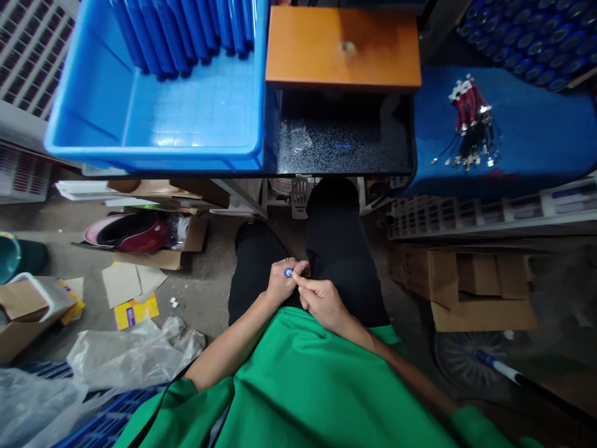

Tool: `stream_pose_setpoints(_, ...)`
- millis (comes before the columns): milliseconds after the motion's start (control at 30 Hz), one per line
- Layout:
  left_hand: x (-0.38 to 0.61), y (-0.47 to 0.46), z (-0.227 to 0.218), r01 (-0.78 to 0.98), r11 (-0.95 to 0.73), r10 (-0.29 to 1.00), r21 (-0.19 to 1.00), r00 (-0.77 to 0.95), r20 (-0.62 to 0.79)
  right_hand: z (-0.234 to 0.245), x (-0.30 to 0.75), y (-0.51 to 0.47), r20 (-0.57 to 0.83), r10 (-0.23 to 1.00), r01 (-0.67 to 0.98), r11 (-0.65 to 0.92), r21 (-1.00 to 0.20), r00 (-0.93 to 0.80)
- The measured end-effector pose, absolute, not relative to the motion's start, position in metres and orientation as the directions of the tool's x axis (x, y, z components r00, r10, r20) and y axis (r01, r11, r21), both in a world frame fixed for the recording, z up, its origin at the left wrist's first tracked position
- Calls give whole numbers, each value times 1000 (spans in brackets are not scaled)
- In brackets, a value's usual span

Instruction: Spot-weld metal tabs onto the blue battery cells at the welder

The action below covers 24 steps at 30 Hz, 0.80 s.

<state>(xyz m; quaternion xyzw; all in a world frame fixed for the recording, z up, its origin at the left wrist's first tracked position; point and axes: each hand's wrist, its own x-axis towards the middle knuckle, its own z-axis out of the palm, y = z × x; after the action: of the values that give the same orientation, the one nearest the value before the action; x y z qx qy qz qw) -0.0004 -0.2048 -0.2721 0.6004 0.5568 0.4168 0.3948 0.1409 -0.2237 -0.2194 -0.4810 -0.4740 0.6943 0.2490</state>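
Note:
Over my lap, my left hand [280,281] is closed around a blue cylindrical battery cell [288,272], its round metal end facing up toward me. The rest of the cell is hidden in the fingers. My right hand [324,303] meets it from the right, with the index fingertip at the cell's end and the other fingers curled. Whether those curled fingers hold anything small is hidden.
Ahead, a blue tub [186,149] holds several long blue wrapped packs [163,37]. Beside it an orange box [345,50] sits above a black speckled surface [321,155]. To the right are red-and-black wire leads [470,121] and rows of blue cells [532,40]. Cardboard boxes [485,317] stand on the floor.

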Motion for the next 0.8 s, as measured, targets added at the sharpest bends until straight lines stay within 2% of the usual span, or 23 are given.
stream_pose_setpoints(500, 8, -202, -271, 445, -101, 985, 890, -82, 153, -228, 130, -236, -394, 860, -2, -417, -909, -323)
stream_pose_setpoints(800, 12, -203, -270, 454, -55, 985, 889, -121, 123, -231, 125, -238, -368, 883, -30, -393, -919, -291)
